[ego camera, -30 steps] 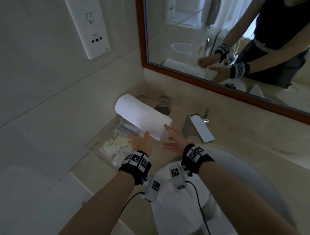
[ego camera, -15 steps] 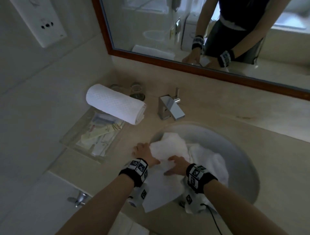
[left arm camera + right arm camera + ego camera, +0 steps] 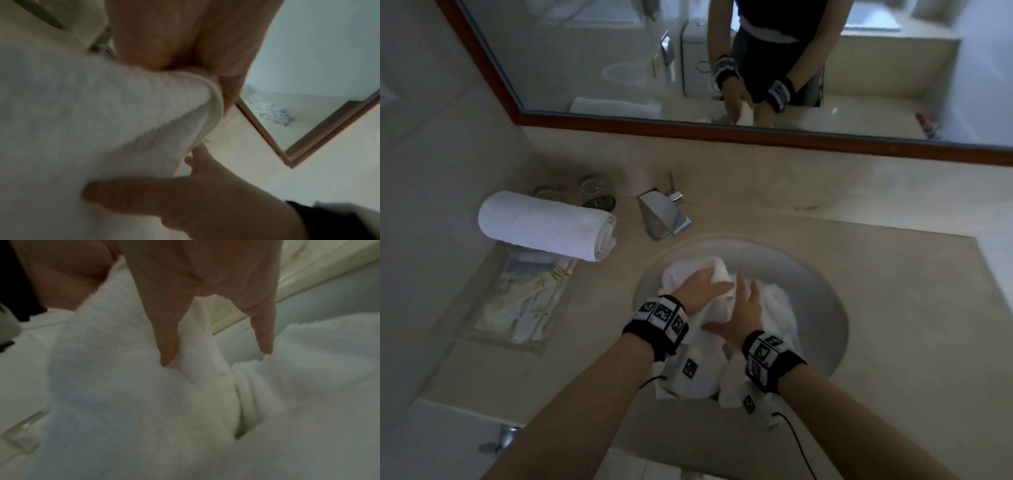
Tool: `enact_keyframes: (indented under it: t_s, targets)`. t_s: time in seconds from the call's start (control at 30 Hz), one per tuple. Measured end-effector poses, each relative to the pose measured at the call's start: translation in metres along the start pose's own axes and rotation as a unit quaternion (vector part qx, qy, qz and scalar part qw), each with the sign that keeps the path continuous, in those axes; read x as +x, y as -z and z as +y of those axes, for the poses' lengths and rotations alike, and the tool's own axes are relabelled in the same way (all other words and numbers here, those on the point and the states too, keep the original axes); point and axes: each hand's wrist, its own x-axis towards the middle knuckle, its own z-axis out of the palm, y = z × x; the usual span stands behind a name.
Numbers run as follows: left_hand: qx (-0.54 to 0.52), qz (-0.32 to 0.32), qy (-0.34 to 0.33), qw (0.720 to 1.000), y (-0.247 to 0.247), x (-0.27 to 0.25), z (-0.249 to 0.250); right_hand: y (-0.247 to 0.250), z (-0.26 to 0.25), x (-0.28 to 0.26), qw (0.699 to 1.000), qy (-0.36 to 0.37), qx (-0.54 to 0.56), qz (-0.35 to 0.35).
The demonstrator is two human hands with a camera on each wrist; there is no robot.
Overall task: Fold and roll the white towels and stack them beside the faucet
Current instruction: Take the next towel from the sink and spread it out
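Loose white towels (image 3: 774, 301): crumpled heap, sitting in round sink basin (image 3: 822, 291), front portion spilling over basin's near rim toward the person. Pile seen close in right wrist view (image 3: 144, 402), folds bunched, no neat shape.

L hand (image 3: 697, 286): on top of heap, fingers curled round a raised fold at the heap's back-left; left wrist view shows the fold pinched betw. thumb and fingers (image 3: 164, 105). Clamped on towel.

R hand (image 3: 744, 310): just beside L hand, nearly touching it, fingers long and straight, laid on the cloth; right wrist view shows fingertips (image 3: 167, 356) pressing into the pile, not wrapped round it. Hand flat, unclenched.

Both wrists: black bands w/ printed square markers, cable trailing from R one.

Rolled white towel (image 3: 544, 226): finished roll, waffle texture, lying on counter (image 3: 893, 308) left of faucet (image 3: 664, 212), apart from it, spiral end facing faucet. One roll only at that spot.

Faucet: chrome, angular spout, behind basin at its back-left.

Clear tray (image 3: 524, 298): holds packaged amenities, in front of the roll, roll's near edge overlapping tray's back edge.

Glasses (image 3: 592, 192): approx. two or three, behind the roll by the wall; count unclear.

Mirror (image 3: 722, 68): wood-framed, above counter, reflects the person's forearms and the roll
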Motion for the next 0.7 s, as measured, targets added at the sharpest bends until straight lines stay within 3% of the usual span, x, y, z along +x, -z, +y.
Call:
enact_keyframes:
  t_s: [0.1,0.2,0.3,0.37,0.47,0.57,0.63,0.7]
  targets:
    - [0.061,-0.027,-0.082,0.994,-0.023,0.007,0.027,0.038,0.015,0.007,0.998,0.017,-0.02,0.054]
    - [0.043,-0.053,-0.144,0.987,-0.046,0.013,0.044,0.073,0.034,0.0,0.987,-0.015,0.129,0.091]
    - [0.036,0.011,-0.196,0.98,-0.071,0.022,0.055,0.098,0.055,-0.014,0.964,-0.059,0.232,0.115]
    - [0.119,0.025,-0.17,0.978,-0.087,0.028,0.062,0.113,0.07,-0.021,0.948,-0.069,0.266,0.159]
    - [0.3,0.025,-0.145,0.943,-0.112,0.031,0.076,0.148,0.098,-0.026,0.898,-0.101,0.359,0.233]
    - [0.36,0.119,-0.139,0.915,-0.141,0.037,0.094,0.19,0.131,-0.038,0.835,-0.122,0.455,0.284]
    - [0.311,0.12,-0.128,0.934,-0.162,0.045,0.11,0.219,0.157,-0.047,0.793,-0.139,0.501,0.318]
    - [0.192,0.101,-0.149,0.965,-0.182,0.048,0.127,0.244,0.18,-0.056,0.773,-0.156,0.512,0.34]
